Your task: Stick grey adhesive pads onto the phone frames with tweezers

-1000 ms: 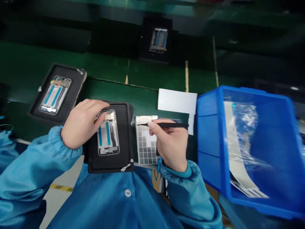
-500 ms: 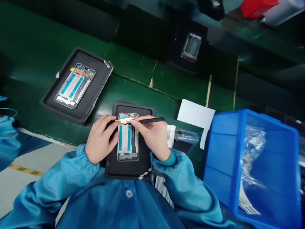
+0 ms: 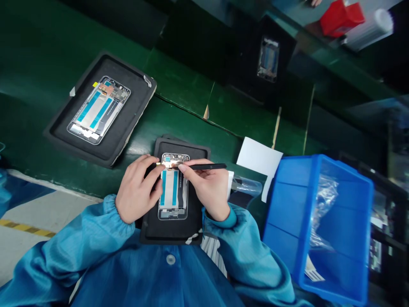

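My right hand (image 3: 206, 189) grips black tweezers (image 3: 207, 166), their tip at a copper strip (image 3: 172, 163) across the top of a phone frame (image 3: 173, 200). My left hand (image 3: 137, 189) curls beside it, fingertips (image 3: 152, 169) at the frame's edge; I can't tell if it's gripping. The frame lies on a black mat (image 3: 172, 232) on the green table (image 3: 137, 123), a blue plastic bin (image 3: 281, 217) to my right.

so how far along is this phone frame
Done: blue strips are already on the front phone frame. In hand: the right hand holds black tweezers at a copper piece, left hand steadying the frame. Left: seemingly seating it, as on the neighbouring frame.
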Available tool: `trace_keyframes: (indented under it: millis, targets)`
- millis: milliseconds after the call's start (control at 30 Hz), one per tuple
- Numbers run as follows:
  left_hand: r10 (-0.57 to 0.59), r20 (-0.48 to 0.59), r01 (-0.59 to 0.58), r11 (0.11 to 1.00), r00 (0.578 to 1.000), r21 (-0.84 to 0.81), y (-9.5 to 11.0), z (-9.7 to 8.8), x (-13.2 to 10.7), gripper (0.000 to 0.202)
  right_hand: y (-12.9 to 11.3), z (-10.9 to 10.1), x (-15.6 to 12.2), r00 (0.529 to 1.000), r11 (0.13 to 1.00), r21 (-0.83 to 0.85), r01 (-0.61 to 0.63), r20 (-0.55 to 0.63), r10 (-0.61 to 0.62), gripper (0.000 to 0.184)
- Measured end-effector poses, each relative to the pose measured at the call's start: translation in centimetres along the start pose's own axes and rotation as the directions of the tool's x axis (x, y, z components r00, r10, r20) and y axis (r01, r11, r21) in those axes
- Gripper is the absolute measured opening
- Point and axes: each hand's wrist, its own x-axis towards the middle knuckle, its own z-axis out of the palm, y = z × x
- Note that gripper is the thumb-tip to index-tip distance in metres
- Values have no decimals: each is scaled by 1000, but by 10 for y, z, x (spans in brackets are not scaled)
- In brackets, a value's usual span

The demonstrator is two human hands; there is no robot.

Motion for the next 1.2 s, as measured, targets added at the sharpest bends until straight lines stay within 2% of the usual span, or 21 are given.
trace_keyframes:
  millis: [667,1200]
  targets:
    - [31,-14,-30,999,999,26,0,1,0,32,0,0,-2,1000,999,-37,7,-8,-7,12]
    - [44,14,-45,995,999,92,3,-2,1,33,4,-1,-3,995,989,-115,92,-14,-95,10]
